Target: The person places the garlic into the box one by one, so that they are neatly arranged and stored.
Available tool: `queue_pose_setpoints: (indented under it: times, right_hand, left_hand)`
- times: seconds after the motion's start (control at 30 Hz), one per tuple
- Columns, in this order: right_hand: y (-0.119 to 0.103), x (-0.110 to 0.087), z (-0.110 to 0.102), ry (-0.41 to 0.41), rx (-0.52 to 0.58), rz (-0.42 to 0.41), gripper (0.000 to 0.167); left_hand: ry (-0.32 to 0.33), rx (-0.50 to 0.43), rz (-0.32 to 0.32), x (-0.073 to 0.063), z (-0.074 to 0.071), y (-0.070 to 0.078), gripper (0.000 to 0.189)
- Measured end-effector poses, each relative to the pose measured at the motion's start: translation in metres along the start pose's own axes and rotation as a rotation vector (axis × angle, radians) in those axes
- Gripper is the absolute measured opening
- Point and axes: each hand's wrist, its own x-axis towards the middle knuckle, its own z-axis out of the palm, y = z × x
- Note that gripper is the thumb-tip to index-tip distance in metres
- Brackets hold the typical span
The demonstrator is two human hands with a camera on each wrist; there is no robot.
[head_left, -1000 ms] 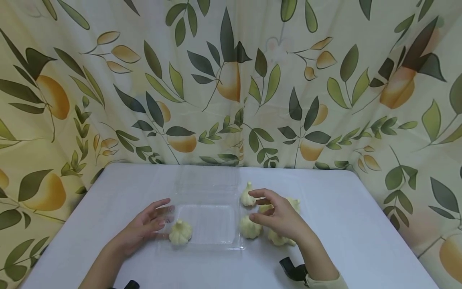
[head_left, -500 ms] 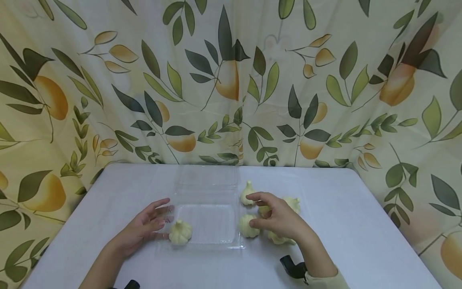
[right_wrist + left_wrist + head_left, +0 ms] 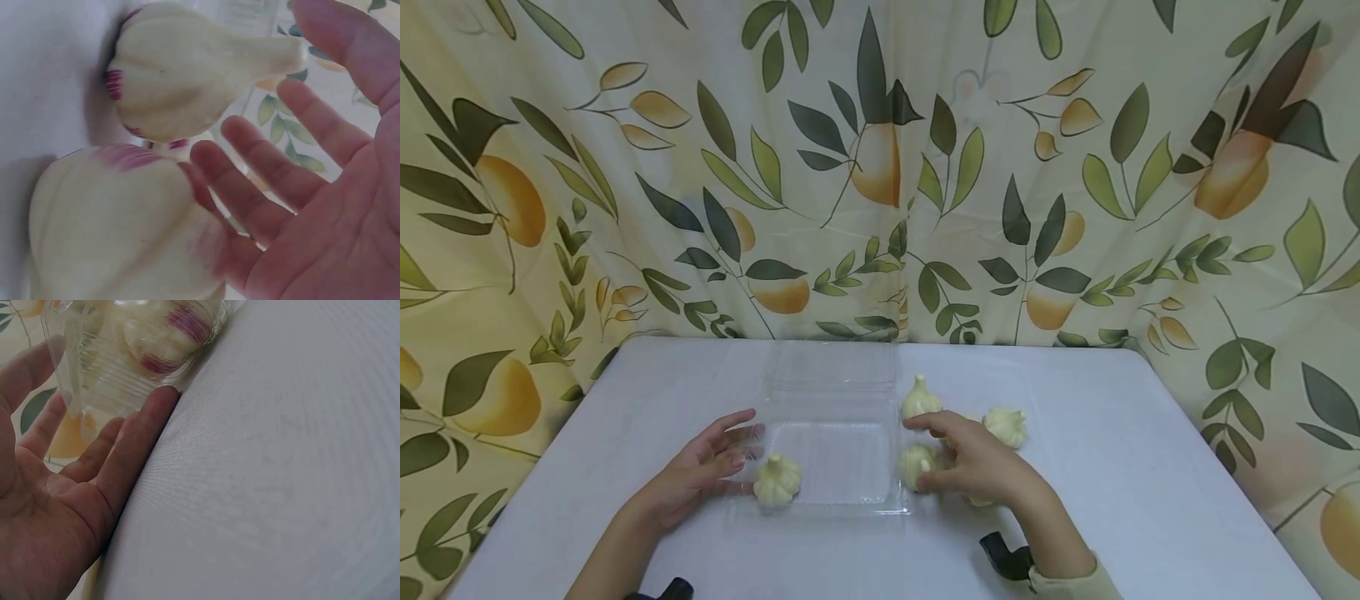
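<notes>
Loosely parted right fingers (image 3: 269,159), beside garlic bulb (image 3: 119,219)

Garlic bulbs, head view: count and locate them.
At least 5: one bulb in the clear container, two right of it, one beyond the right hand, one mostly covered by it. More may be hidden.

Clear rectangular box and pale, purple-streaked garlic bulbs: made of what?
Clear rectangular box: likely thin, glossy plastic; see-through, with bright edge glints.
Pale, purple-streaked garlic bulbs: smooth, low-sheen surface; perhaps moulded plastic, as the streaks look painted, but real garlic isn't ruled out.
</notes>
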Motion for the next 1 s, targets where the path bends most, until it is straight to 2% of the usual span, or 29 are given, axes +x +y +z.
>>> queue_pose_setpoints:
  times: [0.1,0.33,0.47,0.67,0.87,1.0]
  right_hand:
    - [0.001,0.001,0.002,-0.02,-0.049,-0.001,0.066]
    - [0.003,0.002,0.005,-0.043,-0.026,0.046,0.071]
    - [0.004,0.003,0.006,-0.041,-0.064,0.079,0.072]
    - [0.004,0.003,0.01,-0.04,-0.138,0.059,0.071]
    - [0.005,0.004,0.015,-0.009,-0.227,0.049,0.062]
    - [0.003,0.003,0.013,-0.009,-0.228,0.05,0.059]
  left_hand:
    - [0.005,0.0,-0.005,0.0,0.0,0.001,0.067]
    - [0.017,-0.011,-0.024,0.0,0.001,0.0,0.067]
    - [0.021,-0.01,-0.028,0.0,0.0,0.0,0.067]
    - [0.011,-0.013,-0.018,-0.001,-0.001,0.001,0.067]
    - [0.013,-0.006,-0.016,-0.002,0.001,0.002,0.067]
    - [0.013,0.001,-0.007,-0.001,0.0,0.002,0.066]
